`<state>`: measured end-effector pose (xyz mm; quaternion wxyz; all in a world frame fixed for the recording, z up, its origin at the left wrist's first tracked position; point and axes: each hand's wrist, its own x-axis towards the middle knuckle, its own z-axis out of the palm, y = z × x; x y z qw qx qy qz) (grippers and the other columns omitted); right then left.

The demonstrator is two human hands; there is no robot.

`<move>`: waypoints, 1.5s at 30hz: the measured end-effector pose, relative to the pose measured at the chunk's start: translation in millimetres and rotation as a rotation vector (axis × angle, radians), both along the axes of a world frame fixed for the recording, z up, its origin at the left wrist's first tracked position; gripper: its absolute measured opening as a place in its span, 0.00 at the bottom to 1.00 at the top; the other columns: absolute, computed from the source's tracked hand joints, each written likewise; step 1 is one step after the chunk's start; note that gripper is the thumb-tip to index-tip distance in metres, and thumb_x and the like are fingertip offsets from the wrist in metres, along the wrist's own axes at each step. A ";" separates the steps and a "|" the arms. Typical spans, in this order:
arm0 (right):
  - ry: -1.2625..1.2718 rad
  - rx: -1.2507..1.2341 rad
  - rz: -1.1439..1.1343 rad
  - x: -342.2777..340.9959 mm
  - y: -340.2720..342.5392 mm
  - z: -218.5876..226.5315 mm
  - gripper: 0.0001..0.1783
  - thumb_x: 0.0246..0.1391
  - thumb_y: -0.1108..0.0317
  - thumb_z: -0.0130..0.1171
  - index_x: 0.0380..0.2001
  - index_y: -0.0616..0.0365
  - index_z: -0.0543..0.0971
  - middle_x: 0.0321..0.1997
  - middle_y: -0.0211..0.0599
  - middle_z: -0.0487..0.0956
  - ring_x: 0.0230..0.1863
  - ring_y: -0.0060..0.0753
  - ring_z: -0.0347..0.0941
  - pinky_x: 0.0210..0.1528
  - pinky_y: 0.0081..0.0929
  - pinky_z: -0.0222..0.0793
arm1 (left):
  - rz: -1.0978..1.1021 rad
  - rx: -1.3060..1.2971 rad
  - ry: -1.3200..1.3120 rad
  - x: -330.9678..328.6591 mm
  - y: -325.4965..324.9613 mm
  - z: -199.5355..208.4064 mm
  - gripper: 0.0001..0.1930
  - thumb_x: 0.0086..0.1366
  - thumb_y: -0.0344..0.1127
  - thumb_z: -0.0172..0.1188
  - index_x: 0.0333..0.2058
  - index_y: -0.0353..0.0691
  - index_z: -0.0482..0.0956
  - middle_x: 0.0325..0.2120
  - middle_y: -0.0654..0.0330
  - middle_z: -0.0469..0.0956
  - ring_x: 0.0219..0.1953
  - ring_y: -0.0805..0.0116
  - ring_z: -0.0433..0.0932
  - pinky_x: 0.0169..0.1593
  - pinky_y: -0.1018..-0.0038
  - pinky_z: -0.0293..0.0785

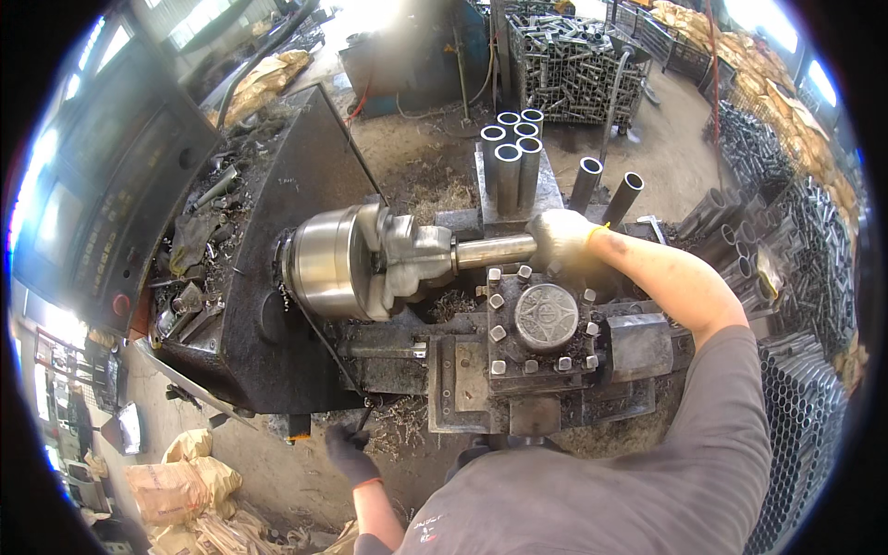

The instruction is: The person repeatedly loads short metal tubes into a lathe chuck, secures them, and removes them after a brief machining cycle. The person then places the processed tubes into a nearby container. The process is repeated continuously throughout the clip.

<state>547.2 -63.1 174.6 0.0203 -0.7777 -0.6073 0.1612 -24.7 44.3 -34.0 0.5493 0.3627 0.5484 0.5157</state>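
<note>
My right hand [559, 238], in a white glove, is closed round the near end of a bright steel tube [496, 251]. The tube's other end sits between the stepped jaws [414, 252] of a lathe chuck [328, 262]. Down at the left, my left hand [349, 453], in a dark glove, grips a thin dark lever [364, 420] below the machine's front; its fingers are partly hidden. Just below the right hand stands the square tool post [546, 314], with several bolts round its top.
Several upright steel tubes [507, 176] stand on a plate behind the tool post. Bundled tubes [800, 407] are stacked at the right. A wire crate [578, 69] of tubes stands at the back. The dark headstock [277, 194] is at left; paper sacks [180, 486] lie on the floor.
</note>
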 end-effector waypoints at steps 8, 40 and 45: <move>0.306 0.118 0.103 3.9 28.6 -48.7 0.24 0.49 0.53 0.74 0.37 0.66 0.87 0.31 0.53 0.86 0.31 0.53 0.83 0.40 0.43 0.79 | 0.228 -0.280 -0.294 -106.6 66.5 -8.9 0.25 0.77 0.67 0.49 0.33 0.52 0.70 0.22 0.69 0.69 0.18 0.70 0.62 0.32 0.62 0.70; 0.282 1.078 -0.553 -53.5 -141.6 82.0 0.18 0.54 0.69 0.71 0.46 0.67 0.85 0.41 0.44 0.89 0.40 0.32 0.87 0.48 0.30 0.82 | 0.067 0.599 1.597 30.7 285.1 367.9 0.39 0.76 0.51 0.50 0.79 0.52 0.47 0.57 0.43 0.83 0.57 0.38 0.84 0.60 0.46 0.76; 0.499 1.199 -0.506 -146.5 -205.6 93.6 0.30 0.47 0.76 0.64 0.58 0.66 0.79 0.50 0.40 0.86 0.48 0.31 0.83 0.53 0.29 0.80 | -0.026 0.534 1.531 34.1 282.6 392.2 0.40 0.73 0.54 0.50 0.79 0.57 0.48 0.60 0.40 0.81 0.60 0.35 0.81 0.61 0.46 0.74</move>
